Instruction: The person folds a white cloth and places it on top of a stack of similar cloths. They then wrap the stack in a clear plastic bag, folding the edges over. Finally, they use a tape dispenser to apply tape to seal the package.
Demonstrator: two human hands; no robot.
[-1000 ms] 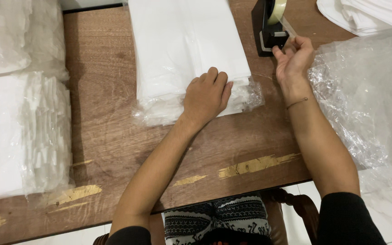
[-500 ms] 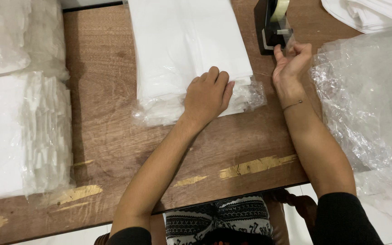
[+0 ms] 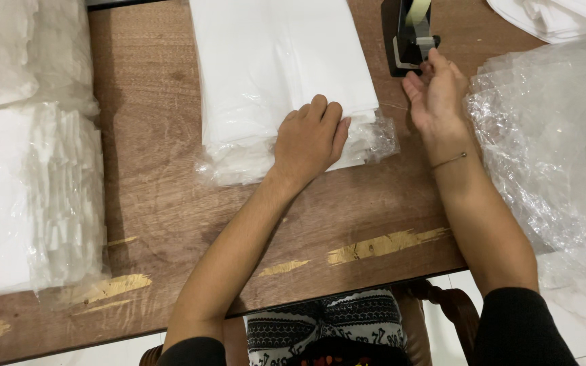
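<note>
A stack of white cloth in a clear plastic bag lies on the wooden table. My left hand presses down on its near end, fingers curled over the folded bag flap. My right hand is just in front of a black tape dispenser at the table's far edge. Its fingertips touch the cutter and pinch what looks like a thin strip of clear tape. The strip itself is barely visible.
Two more bagged white stacks lie at the left. A heap of loose clear plastic bags fills the right side, with white cloth beyond it. The table's near edge shows worn paint; my patterned lap and a chair sit below.
My right hand has drawn back a little from the dispenser toward me. My left hand has stayed pressed on the bagged cloth.
</note>
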